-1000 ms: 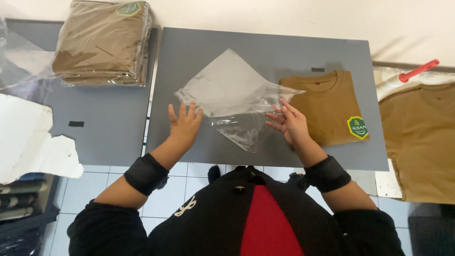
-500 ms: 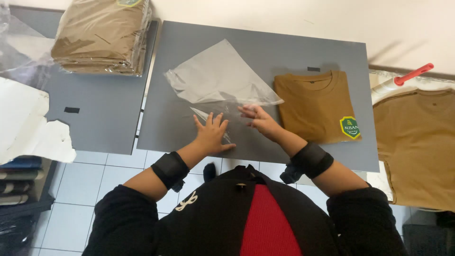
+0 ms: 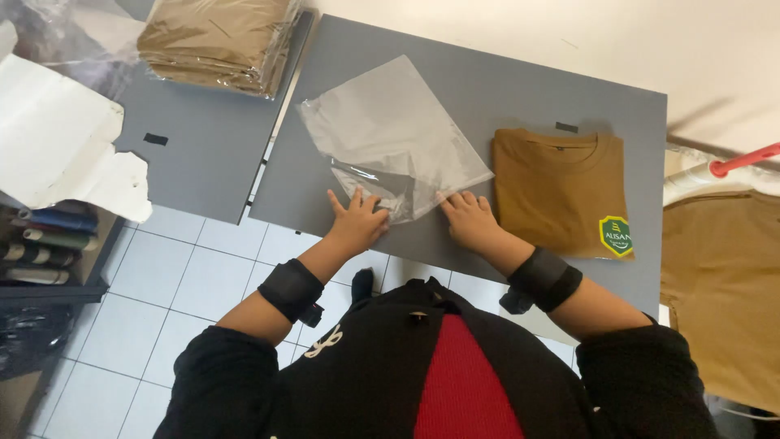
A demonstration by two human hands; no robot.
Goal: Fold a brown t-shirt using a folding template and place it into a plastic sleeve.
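A clear plastic bag (image 3: 390, 134) lies flat on the grey table (image 3: 504, 89), its near corner folded under my fingers. My left hand (image 3: 357, 219) presses flat on the bag's near edge, fingers spread. My right hand (image 3: 470, 218) rests on the bag's lower right edge, fingers together and pointing away from me. A folded brown t-shirt (image 3: 561, 191) with a green and yellow badge lies just right of my right hand. Both wrists wear black bands.
A stack of bagged brown shirts (image 3: 219, 36) sits on a second grey table (image 3: 191, 154) at the upper left. White torn paper (image 3: 57, 138) lies at the left. Another brown shirt (image 3: 723, 284) lies at the right, with a red-handled tool (image 3: 743, 158) above it.
The bag has been laid flatter on the table and both my hands have come down onto its near edge, the left moving right, close to my body.
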